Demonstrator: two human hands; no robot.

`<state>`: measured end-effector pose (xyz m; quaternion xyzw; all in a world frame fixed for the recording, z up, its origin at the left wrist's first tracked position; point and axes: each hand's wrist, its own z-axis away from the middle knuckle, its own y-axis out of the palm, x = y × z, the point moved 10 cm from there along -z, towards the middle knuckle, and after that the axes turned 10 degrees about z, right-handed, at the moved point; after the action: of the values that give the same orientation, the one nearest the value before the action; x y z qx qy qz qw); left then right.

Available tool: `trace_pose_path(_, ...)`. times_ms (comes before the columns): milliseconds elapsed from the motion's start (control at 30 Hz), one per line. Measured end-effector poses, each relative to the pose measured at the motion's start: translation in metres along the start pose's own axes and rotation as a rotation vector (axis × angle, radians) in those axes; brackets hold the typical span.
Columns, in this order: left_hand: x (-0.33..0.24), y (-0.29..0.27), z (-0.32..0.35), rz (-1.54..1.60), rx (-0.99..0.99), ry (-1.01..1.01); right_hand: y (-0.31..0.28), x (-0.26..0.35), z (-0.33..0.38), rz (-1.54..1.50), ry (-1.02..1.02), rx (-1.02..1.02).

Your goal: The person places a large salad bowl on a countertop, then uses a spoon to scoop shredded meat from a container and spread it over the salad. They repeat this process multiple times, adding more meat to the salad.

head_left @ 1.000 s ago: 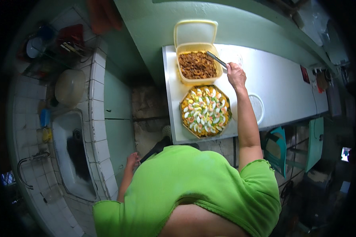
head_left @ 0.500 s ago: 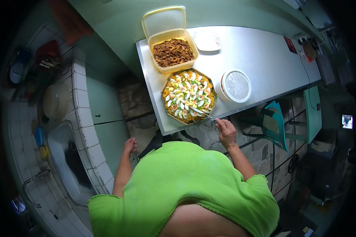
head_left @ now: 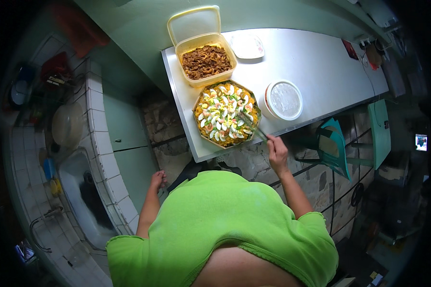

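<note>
My right hand (head_left: pixel 277 154) is closed around the handle of a thin metal fork-like utensil (head_left: pixel 252 124), blurred by motion. The utensil's far end is over the right side of an octagonal tray (head_left: pixel 206 140) at the table's near left end. Orange noodle-like food (head_left: pixel 231 141) fills the tray, topped with white egg slices, shrimp and chopped green bits. My left hand (head_left: pixel 159 180) hangs low beside my body, away from the table, empty with its fingers loosely bent and slightly apart.
Behind the tray stands an open container (head_left: pixel 209 81) of brown cooked pieces. A white dish (head_left: pixel 247 46) and a round tub with a translucent lid (head_left: pixel 283 100) share the metal-edged table (head_left: pixel 321 71). Left is a tiled counter with a sink (head_left: pixel 84 201); right, a teal chair (head_left: pixel 334 148).
My right hand has lifted slightly up and to the right. The utensil's end has moved from the tray's lower right part up toward its right side. The left hand stays low.
</note>
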<state>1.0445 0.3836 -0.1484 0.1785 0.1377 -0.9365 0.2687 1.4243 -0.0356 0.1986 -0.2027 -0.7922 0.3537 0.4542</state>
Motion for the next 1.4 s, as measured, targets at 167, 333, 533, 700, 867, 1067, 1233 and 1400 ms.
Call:
trace_pose_path(167,0.009,-0.003,-0.015,0.06,0.002,0.007,0.029,0.004,-0.132,0.243,-0.066,0.024)
trace_pose_path(333,0.004,-0.005,-0.014,0.113,-0.003,0.027,0.106,0.02,-0.24,0.6,-0.172,0.226)
trace_pose_path(533,0.026,-0.022,-0.002,0.227,-0.042,-0.019,0.138,0.023,-0.267,0.671,-0.196,0.341)
trace_pose_path(700,0.046,-0.029,0.001,-0.004,0.019,0.008,0.085,0.016,-0.243,0.463,-0.078,0.266)
trace_pose_path(867,0.043,-0.025,-0.016,0.006,0.02,-0.048,0.021,0.001,-0.145,0.255,0.055,0.287)
trace_pose_path(1067,-0.02,-0.008,-0.028,0.042,0.021,0.011,-0.023,-0.008,-0.018,0.326,0.154,0.217)
trace_pose_path(1233,-0.069,0.012,-0.024,-0.057,0.031,0.036,-0.02,-0.003,0.019,0.407,0.089,0.174)
trace_pose_path(1400,-0.087,0.026,-0.019,-0.085,0.074,0.063,-0.008,0.01,0.037,0.486,-0.018,0.136)
